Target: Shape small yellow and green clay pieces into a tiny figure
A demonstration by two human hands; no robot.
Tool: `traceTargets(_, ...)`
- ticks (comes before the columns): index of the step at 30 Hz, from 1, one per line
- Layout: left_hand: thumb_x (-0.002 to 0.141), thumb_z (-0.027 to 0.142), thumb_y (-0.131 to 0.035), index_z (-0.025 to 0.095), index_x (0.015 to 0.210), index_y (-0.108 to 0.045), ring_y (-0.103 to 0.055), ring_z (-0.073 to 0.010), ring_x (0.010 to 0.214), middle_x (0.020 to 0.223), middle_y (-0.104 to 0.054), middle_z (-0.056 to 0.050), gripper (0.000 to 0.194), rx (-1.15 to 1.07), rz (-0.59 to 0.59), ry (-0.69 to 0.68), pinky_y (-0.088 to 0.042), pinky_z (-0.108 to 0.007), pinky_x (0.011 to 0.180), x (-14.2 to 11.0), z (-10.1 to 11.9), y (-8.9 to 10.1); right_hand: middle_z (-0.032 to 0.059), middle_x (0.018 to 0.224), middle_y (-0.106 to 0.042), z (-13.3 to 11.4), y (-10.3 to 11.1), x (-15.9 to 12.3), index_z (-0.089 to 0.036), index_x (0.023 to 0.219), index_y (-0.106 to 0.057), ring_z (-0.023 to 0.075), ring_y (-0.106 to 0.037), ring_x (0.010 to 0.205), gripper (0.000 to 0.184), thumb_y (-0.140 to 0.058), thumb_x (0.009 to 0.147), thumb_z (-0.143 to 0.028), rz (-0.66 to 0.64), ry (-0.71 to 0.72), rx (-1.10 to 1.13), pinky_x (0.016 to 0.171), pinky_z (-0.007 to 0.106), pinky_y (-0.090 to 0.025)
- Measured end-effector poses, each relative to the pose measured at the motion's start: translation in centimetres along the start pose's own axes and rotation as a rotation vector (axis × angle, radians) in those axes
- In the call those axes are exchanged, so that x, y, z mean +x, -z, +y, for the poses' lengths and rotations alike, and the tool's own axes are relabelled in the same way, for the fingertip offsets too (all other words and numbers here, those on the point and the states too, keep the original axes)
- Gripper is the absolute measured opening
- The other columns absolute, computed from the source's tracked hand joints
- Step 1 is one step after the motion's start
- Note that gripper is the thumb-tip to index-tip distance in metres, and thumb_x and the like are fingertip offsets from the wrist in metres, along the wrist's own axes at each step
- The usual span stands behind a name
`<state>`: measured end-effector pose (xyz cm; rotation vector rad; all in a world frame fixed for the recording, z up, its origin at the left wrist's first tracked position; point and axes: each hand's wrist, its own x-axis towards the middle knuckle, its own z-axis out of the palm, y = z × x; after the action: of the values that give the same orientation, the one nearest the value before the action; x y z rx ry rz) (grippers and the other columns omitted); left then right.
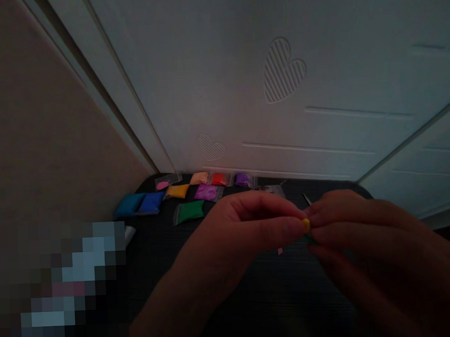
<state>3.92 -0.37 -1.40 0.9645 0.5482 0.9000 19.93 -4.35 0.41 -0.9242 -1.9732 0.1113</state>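
Observation:
My left hand (246, 222) is closed in a pinch, thumb and fingertips around a small yellow piece of modelling clay (306, 225). Just below it a thin green strip (310, 240) runs down into the fingers of my right hand (356, 222). That hand is closed too, its fingertips meeting those of the left at the yellow piece. Most of the green strip is hidden by the fingers. A small pink scrap (280, 251) lies on the dark table (275, 295) beneath the hands.
Clear bags of coloured clay lie along the table's back, among them a green bag (189, 211), a blue bag (151, 203) and a purple bag (243, 179). A pointed metal tool (307, 198) shows behind my right hand. White panels (221, 79) rise behind; the lower left is pixelated.

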Motion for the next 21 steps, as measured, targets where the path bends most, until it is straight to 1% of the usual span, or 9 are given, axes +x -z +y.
traceTargets(4,0.062,0.024,-0.067,0.021,0.068,-0.066,-0.052,-0.0130,0.067,0.069,-0.059,0.001,0.006,-0.003,-0.005,0.009,-0.042,-0.024,0.060,0.02,-0.01,0.02,0.0005,0.088,-0.061,0.04,-0.09,0.01,-0.021,0.088,-0.059,0.0147,-0.057,0.082,0.018,-0.057,0.073,-0.011,-0.006,-0.016,0.029,0.066,0.025,-0.050)
traceTargets(8,0.063,0.024,-0.067,0.020,0.068,-0.066,-0.052,-0.0134,0.068,0.069,-0.058,0.000,0.007,0.004,-0.005,0.012,-0.042,-0.024,0.060,0.02,0.02,0.09,0.0007,0.088,-0.061,0.06,-0.16,0.05,-0.020,0.087,-0.059,0.0142,-0.057,0.081,0.016,-0.057,0.074,-0.012,-0.006,0.001,0.014,0.066,0.024,-0.049)
traceTargets(13,0.065,0.020,-0.066,0.019,0.071,-0.066,-0.052,-0.0101,0.067,0.069,-0.058,0.001,0.006,-0.040,-0.057,0.012,-0.040,-0.020,0.061,0.03,-0.04,0.26,-0.0010,0.091,-0.060,0.06,-0.19,-0.06,-0.022,0.090,-0.058,0.0130,-0.055,0.087,0.019,-0.057,0.074,-0.012,-0.010,-0.037,0.033,0.073,0.023,-0.046)
traceTargets(16,0.066,0.019,-0.065,0.019,0.072,-0.066,-0.051,-0.0094,0.067,0.070,-0.058,0.002,0.006,-0.057,-0.070,0.001,-0.040,-0.020,0.061,0.04,-0.14,0.32,-0.0009,0.091,-0.059,0.02,-0.16,-0.09,-0.022,0.091,-0.057,0.0130,-0.054,0.086,0.020,-0.057,0.074,-0.011,-0.020,-0.058,0.075,0.072,0.025,-0.047)
traceTargets(21,0.067,0.019,-0.064,0.018,0.073,-0.066,-0.052,-0.0098,0.069,0.072,-0.058,0.001,0.007,-0.088,-0.085,0.004,-0.040,-0.020,0.063,0.01,-0.26,0.31,-0.0003,0.091,-0.059,0.09,-0.29,-0.01,-0.019,0.091,-0.057,0.0120,-0.054,0.086,0.023,-0.058,0.072,-0.007,-0.001,-0.002,0.066,0.073,0.023,-0.046)
